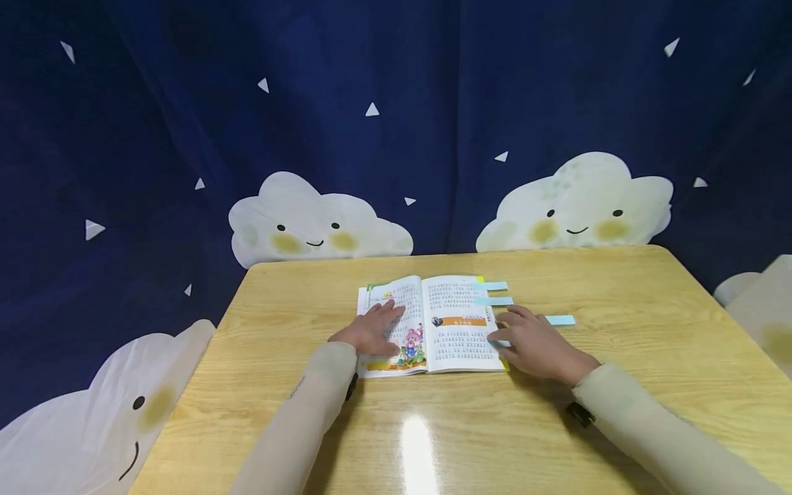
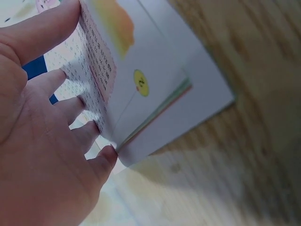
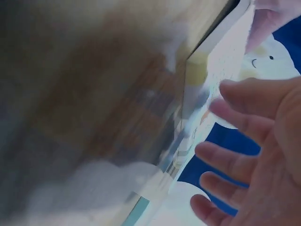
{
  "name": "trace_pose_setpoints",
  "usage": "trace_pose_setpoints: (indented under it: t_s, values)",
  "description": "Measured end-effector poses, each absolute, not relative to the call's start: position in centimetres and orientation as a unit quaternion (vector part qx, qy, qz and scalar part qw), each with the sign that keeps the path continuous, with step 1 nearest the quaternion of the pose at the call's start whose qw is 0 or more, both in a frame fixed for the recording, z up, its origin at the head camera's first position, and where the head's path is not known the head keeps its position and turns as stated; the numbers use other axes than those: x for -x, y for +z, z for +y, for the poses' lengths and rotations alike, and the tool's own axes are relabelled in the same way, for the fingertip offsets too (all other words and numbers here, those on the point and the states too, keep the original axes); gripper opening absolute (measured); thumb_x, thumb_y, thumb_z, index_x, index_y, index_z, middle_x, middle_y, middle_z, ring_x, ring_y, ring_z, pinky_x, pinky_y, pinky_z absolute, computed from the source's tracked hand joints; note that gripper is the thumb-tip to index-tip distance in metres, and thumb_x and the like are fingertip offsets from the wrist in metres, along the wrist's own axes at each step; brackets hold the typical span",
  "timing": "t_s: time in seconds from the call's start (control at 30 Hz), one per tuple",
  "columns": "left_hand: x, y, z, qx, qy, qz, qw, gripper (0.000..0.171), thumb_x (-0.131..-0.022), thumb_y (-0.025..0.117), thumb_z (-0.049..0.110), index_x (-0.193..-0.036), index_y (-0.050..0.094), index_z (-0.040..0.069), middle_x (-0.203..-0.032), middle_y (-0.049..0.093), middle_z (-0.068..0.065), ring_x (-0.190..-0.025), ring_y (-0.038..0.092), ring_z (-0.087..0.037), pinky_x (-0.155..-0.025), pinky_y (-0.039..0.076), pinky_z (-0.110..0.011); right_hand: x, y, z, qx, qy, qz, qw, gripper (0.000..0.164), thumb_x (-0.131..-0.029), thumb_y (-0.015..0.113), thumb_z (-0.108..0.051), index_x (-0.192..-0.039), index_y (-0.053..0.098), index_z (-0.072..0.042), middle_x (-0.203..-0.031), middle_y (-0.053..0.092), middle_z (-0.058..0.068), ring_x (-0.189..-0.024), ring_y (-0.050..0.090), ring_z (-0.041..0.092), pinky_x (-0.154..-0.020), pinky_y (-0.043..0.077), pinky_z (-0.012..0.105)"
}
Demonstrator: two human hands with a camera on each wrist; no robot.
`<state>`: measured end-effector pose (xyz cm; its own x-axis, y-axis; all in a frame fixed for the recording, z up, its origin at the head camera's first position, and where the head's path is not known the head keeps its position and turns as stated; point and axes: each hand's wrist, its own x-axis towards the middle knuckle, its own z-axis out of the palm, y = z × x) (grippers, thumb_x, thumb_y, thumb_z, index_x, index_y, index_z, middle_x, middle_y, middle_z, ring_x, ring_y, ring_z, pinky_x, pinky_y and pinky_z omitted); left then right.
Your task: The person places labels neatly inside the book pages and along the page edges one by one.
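An open book point(image 1: 458, 344) with printed text and a cartoon pig lies on the table. My left hand point(image 1: 373, 330) rests on its left page with fingers spread; the left wrist view shows this palm point(image 2: 42, 141) beside the page corner. Over the book's right edge is my right hand point(image 1: 537, 344), its fingers loosely bent and apart in the right wrist view, around no object. Pale blue paper strips point(image 1: 495, 301) stick out from the right page edge. One lies partly under the right fingers, where contact is unclear. Another blue strip point(image 1: 560, 320) shows just beyond that hand.
The light wooden table point(image 1: 297, 302) extends around the book on all sides. Behind it hangs a dark blue curtain point(image 1: 433, 124) with white triangles and smiling clouds. A dark band point(image 1: 580, 414) sits at the right wrist.
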<state>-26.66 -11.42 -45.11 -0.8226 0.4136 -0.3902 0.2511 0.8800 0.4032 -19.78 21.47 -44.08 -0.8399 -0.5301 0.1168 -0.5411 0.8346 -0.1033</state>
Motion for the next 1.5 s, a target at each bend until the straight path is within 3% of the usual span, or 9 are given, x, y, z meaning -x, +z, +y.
trace_pose_setpoints:
  t_s: [0.1,0.23,0.4,0.53,0.6,0.87,1.37,1.5]
  values:
    - [26.5,-45.2,-11.4,-0.179,0.168,0.940,0.236,0.085,-0.091,0.072,0.032,-0.159,0.022,0.030,-0.170,0.007,0.002,-0.158,0.006,-0.028,-0.126,0.014,-0.055,19.2,-44.0,21.8,-0.260,0.086,-0.961,0.048,0.023,-0.088,0.073,-0.018,-0.109,0.076,-0.011,-0.118,0.068,0.016,-0.116,0.058,0.038,-0.080,0.052,0.058]
    - [26.5,-45.1,-11.3,-0.173,0.169,0.943,0.230,0.085,-0.090,0.073,0.031,-0.159,0.023,0.030,-0.170,0.009,0.002,-0.158,0.008,-0.027,-0.126,0.016,-0.054,18.4,-44.0,21.9,-0.242,0.111,-0.962,0.053,0.023,-0.087,0.072,-0.016,-0.108,0.076,-0.006,-0.100,0.069,0.009,-0.092,0.060,0.026,-0.066,0.051,0.037]
    - [26.3,-44.8,-11.3,-0.171,0.174,0.943,0.225,0.085,-0.088,0.074,0.031,-0.158,0.026,0.029,-0.170,0.011,0.002,-0.157,0.010,-0.027,-0.125,0.021,-0.052,17.7,-44.5,21.6,-0.233,0.120,-0.964,0.042,0.013,-0.089,0.067,-0.010,-0.098,0.076,-0.010,-0.073,0.055,-0.003,-0.066,0.040,0.010,-0.058,0.032,0.023]
    - [26.2,-44.8,-11.3,-0.177,0.174,0.942,0.225,0.084,-0.088,0.073,0.032,-0.158,0.026,0.028,-0.170,0.011,0.001,-0.157,0.010,-0.027,-0.125,0.022,-0.051,16.9,-44.9,21.0,-0.227,0.110,-0.967,0.045,0.004,-0.087,0.071,-0.013,-0.085,0.072,-0.015,-0.068,0.047,-0.006,-0.064,0.036,0.009,-0.055,0.030,0.022]
    - [26.3,-44.8,-11.3,-0.177,0.173,0.943,0.225,0.084,-0.088,0.073,0.032,-0.158,0.026,0.027,-0.170,0.010,0.001,-0.157,0.010,-0.027,-0.125,0.022,-0.050,16.7,-45.2,20.5,-0.221,0.104,-0.968,0.051,0.007,-0.084,0.074,-0.016,-0.079,0.069,-0.016,-0.068,0.046,-0.005,-0.063,0.037,0.010,-0.053,0.030,0.023]
    - [26.4,-45.0,-11.2,-0.171,0.168,0.945,0.222,0.084,-0.088,0.073,0.032,-0.158,0.026,0.029,-0.170,0.011,0.002,-0.158,0.009,-0.026,-0.125,0.021,-0.051,17.0,-45.5,20.3,-0.213,0.068,-0.970,0.090,0.016,-0.075,0.084,-0.015,-0.085,0.072,-0.013,-0.072,0.053,-0.003,-0.063,0.045,0.009,-0.051,0.039,0.022]
    - [26.7,-45.0,-11.1,-0.171,0.163,0.945,0.228,0.085,-0.089,0.074,0.034,-0.158,0.025,0.030,-0.170,0.009,0.003,-0.158,0.009,-0.026,-0.125,0.021,-0.052,17.2,-44.7,20.9,-0.199,0.104,-0.974,0.034,0.010,-0.082,0.080,-0.018,-0.088,0.072,-0.015,-0.077,0.055,-0.003,-0.064,0.044,0.007,-0.053,0.037,0.023]
    - [26.7,-45.1,-11.2,-0.175,0.173,0.943,0.225,0.085,-0.088,0.074,0.032,-0.158,0.026,0.029,-0.170,0.010,0.002,-0.158,0.009,-0.027,-0.125,0.021,-0.051,17.1,-44.9,21.0,-0.186,0.113,-0.976,0.034,0.013,-0.082,0.079,-0.019,-0.081,0.067,-0.014,-0.073,0.052,-0.004,-0.062,0.041,0.009,-0.053,0.034,0.024]
